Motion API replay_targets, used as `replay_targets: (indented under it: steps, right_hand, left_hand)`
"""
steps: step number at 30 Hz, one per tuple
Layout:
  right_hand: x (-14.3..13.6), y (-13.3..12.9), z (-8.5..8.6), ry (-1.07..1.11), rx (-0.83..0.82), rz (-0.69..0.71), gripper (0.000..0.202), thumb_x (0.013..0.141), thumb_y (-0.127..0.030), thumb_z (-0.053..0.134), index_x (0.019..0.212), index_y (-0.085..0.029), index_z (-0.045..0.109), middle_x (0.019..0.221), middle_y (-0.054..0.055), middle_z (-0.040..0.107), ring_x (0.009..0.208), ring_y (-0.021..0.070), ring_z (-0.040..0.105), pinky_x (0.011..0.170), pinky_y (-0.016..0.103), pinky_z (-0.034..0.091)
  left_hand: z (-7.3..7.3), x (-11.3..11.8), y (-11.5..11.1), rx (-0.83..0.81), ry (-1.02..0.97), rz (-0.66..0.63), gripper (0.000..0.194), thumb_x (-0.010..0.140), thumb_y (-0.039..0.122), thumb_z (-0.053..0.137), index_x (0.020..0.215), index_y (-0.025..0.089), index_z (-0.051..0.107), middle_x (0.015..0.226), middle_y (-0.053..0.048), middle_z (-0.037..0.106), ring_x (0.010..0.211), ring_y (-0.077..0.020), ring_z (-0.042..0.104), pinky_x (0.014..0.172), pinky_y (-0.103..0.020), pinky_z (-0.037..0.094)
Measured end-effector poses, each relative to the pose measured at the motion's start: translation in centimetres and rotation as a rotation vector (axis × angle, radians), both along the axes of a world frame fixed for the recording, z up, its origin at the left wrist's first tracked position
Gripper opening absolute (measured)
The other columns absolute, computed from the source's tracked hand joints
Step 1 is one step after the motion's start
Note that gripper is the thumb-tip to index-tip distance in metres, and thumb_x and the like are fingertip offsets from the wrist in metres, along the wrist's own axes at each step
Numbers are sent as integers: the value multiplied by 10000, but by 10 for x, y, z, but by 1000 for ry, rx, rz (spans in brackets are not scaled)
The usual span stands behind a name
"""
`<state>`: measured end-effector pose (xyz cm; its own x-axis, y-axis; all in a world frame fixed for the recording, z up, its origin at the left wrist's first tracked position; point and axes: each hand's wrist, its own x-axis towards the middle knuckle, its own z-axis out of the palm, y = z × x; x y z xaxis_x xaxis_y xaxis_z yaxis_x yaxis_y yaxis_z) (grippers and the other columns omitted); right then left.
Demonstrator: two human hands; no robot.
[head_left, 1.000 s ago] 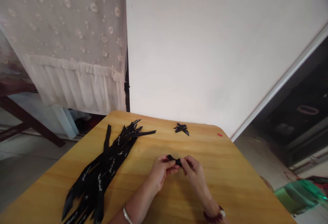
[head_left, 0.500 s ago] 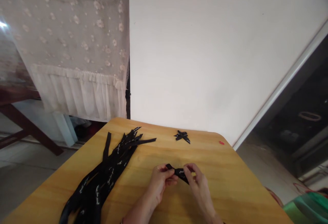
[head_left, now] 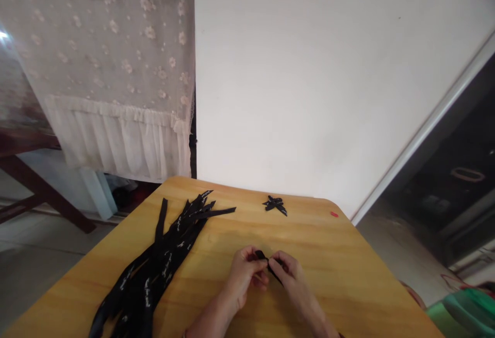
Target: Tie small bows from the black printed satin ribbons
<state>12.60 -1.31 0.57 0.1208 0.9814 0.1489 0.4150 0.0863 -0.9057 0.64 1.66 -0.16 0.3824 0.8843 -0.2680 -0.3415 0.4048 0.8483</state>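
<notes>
Near the front middle of the wooden table, a short black ribbon is pinched between both hands. My left hand has thumb and fingers closed on its left part, where a small end sticks up. My right hand grips it just to the right, thumb close to the left fingertips; a tail hangs below the right fingers. The fingers hide much of the ribbon's middle. A long bundle of black ribbons with white lettering lies to the left. Farther back lies a black ribbon bow.
A small red item lies near the table's back right corner. Behind the table rises a white panel, with a lace curtain to its left. Something green is at the lower right, beyond the table.
My right hand has moved slightly left, closer to my left hand, and now covers more of the ribbon. The bundle and the bow have stayed where they were.
</notes>
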Motion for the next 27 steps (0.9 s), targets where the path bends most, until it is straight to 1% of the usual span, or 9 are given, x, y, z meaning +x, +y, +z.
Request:
replay_targets:
  steps: [2,4,7,10,14,19,24,27]
  right_hand:
    - [2,2,-5,15,8,-4,250,695,-351,504,523,-171,483,480,-44,422,486,103,392,457,201,304]
    - [3,3,-7,24,13,4,242,696,-339,500,525,-168,489,477,-44,424,484,100,386,455,198,299]
    - [2,3,-7,19,15,12,240,693,-342,503,529,-166,500,480,-41,437,483,100,390,453,198,297]
    - [2,1,-4,29,19,19,244,693,-353,506,534,-168,502,486,-42,445,484,100,400,460,197,302]
    - [3,2,-5,25,37,3,239,703,-352,506,546,-172,493,495,-42,450,487,101,407,462,196,309]
    - [4,2,-9,-47,63,-39,220,720,-344,493,577,-178,505,499,-41,466,487,107,419,461,194,317]
    - [0,1,-9,-74,87,-38,215,724,-340,491,586,-177,514,512,-30,492,498,110,446,472,192,336]
    - [1,1,-6,-32,72,-60,293,744,-395,461,558,-174,507,498,-26,488,491,111,448,461,196,342]
  left_hand:
    - [0,0,-1,-2,-1,-17,217,532,213,626,631,156,441,518,52,501,341,-82,489,281,-165,336]
    - [0,0,-1,-2,-9,-20,241,550,279,629,643,159,442,538,51,505,321,-81,483,267,-168,323]
    - [-1,0,-1,-3,0,29,272,595,383,593,637,161,441,524,52,494,285,-74,457,246,-167,297]
    - [-1,-1,0,-36,10,77,284,609,412,575,639,158,451,520,43,513,262,-62,431,234,-163,275]
    - [-2,-3,2,-60,-6,61,263,597,371,598,667,149,476,527,32,542,255,-51,412,233,-161,282]
    - [-4,-2,1,-55,-48,-43,230,512,192,655,677,132,507,507,47,524,291,-54,443,272,-164,346]
    - [-5,2,1,-52,-59,-26,207,513,180,655,636,134,494,489,46,521,335,-73,488,309,-171,386]
    - [-3,1,1,-44,-76,-14,201,516,185,662,617,128,497,488,39,528,339,-73,487,311,-176,392]
